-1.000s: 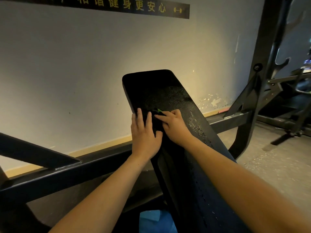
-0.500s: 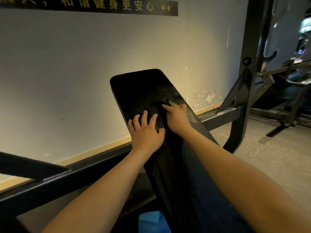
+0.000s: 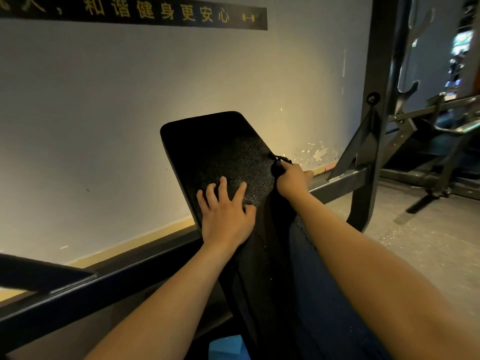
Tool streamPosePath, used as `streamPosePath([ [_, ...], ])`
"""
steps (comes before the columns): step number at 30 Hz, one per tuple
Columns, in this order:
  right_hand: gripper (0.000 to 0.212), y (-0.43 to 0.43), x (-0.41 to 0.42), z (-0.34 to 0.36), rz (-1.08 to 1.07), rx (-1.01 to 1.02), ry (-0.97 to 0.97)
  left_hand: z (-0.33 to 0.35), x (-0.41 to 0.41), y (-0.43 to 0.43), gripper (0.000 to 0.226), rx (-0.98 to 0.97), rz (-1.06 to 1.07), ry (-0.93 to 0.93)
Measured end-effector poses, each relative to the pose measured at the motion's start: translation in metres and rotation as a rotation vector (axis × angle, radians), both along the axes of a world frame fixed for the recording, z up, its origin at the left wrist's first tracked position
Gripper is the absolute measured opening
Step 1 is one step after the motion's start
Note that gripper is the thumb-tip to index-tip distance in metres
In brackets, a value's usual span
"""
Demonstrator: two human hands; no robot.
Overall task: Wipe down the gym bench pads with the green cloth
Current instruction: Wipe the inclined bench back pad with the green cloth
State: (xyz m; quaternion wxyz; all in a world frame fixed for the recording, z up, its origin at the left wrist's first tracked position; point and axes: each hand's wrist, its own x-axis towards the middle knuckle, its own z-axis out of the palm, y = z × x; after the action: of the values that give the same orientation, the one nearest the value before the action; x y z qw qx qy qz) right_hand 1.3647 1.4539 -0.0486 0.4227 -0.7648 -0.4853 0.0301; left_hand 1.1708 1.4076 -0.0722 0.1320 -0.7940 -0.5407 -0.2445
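**Cloth at the pad's right edge**

Your right hand point(image 3: 292, 179) grips the bunched cloth point(image 3: 279, 165) at the right edge of the pad point(image 3: 220, 146); in this dim light it reads dark, not green. Your left hand point(image 3: 226, 214) lies flat, fingers spread, on the pad. The cloth looks soft, light and limp, so keep it wadded under your palm. The pad looks firm and textured, with droplets lower down.

A gym: a black padded bench point(image 3: 223, 152) at centre, a steel rack upright with bar hooks point(image 3: 384, 74) at right, a dumbbell-marked wall banner point(image 3: 155, 14) at upper left.
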Motion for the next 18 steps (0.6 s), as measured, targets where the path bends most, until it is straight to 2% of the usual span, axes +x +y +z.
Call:
streamPosePath([
  [3, 0.059, 0.000, -0.025, 0.008, 0.056, 0.016, -0.107, 0.000, 0.001, 0.000, 0.061, 0.010, 0.000, -0.010],
  [7, 0.050, 0.005, -0.062, 0.012, 0.376, 0.101, -0.335, 0.000, -0.001, -0.001, 0.064, 0.034, 0.000, -0.016],
  [10, 0.045, -0.005, -0.058, 0.007, 0.533, 0.134, -0.389, -0.001, -0.004, 0.000, 0.060, 0.062, -0.018, -0.034],
  [14, 0.052, -0.024, -0.017, -0.017, 0.283, 0.135, -0.366, -0.003, -0.007, 0.002, 0.056, 0.039, -0.040, -0.048],
  [18, 0.058, -0.044, 0.020, -0.038, 0.042, 0.022, -0.198, -0.006, -0.007, 0.002, 0.056, 0.061, -0.045, -0.063],
])
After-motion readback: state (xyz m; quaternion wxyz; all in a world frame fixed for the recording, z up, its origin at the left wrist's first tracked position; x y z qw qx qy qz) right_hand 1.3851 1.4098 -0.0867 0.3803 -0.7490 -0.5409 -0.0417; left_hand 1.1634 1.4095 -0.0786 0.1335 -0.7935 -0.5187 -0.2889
